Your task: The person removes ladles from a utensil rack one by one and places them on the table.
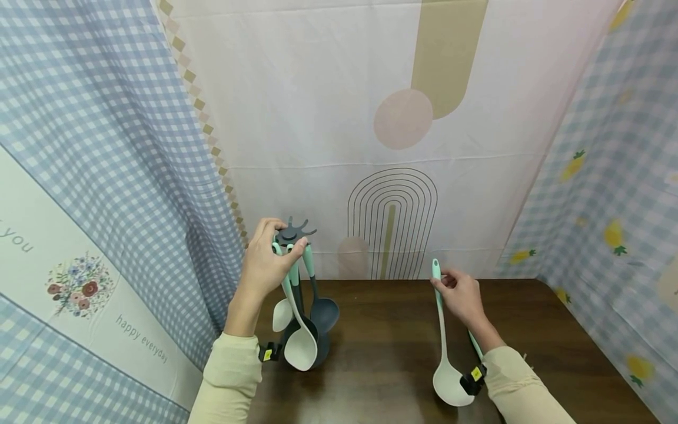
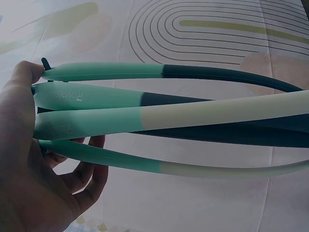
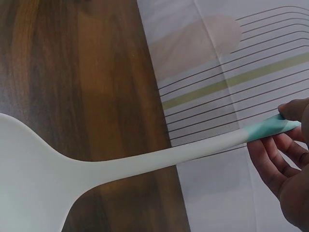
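At the left, my left hand [image 1: 265, 256] grips the top of a dark utensil rack [image 1: 290, 234] with curved hook arms. Several utensils with mint-green handles hang below that hand, among them a white ladle [image 1: 301, 348] and a dark ladle [image 1: 324, 313]. In the left wrist view, their green handle ends [image 2: 91, 121] meet the palm, and the fingers curl behind them. On the right, my right hand [image 1: 464, 299] pinches the green handle of another white ladle [image 1: 449, 384], bowl downward. In the right wrist view, thumb and fingers hold this handle [image 3: 270, 126] near its end.
Beneath everything lies a dark wooden table [image 1: 376, 353]. Another green handle [image 1: 475, 344] shows partly behind my right forearm. A patterned cloth [image 1: 318, 118] hangs at the back, with checked cloths at the left [image 1: 106, 118] and right [image 1: 609, 235].
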A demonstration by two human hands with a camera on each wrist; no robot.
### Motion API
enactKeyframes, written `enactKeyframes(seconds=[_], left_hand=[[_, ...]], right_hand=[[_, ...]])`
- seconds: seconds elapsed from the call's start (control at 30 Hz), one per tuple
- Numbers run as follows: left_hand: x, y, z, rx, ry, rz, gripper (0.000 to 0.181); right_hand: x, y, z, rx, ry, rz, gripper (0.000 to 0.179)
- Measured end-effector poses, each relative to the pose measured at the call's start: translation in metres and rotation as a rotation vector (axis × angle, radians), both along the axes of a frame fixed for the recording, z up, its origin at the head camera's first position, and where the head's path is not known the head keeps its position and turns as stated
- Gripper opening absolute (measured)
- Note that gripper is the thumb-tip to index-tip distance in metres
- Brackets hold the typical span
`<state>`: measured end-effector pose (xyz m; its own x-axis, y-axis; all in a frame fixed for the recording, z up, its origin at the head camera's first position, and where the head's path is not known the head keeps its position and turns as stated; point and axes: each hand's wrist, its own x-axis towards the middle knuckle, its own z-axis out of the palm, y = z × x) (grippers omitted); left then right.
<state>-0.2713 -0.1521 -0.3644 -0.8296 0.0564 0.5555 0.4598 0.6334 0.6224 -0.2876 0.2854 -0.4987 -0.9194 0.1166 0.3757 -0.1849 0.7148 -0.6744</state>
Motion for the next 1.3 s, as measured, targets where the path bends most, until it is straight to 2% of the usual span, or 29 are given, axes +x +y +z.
enactKeyframes(seconds=[1.07,1.3], left_hand=[[0.001,-0.001,0.0,-0.003,-0.01,0.008,0.062],[0.001,0.0,0.0,-0.005,-0.006,0.008,0.061]], right_hand=[[0.006,0.018,-0.043,0.023,-0.157,-0.012,0.035],[0.01,0.02,-0.051,0.027,-0.16,-0.036,0.033]])
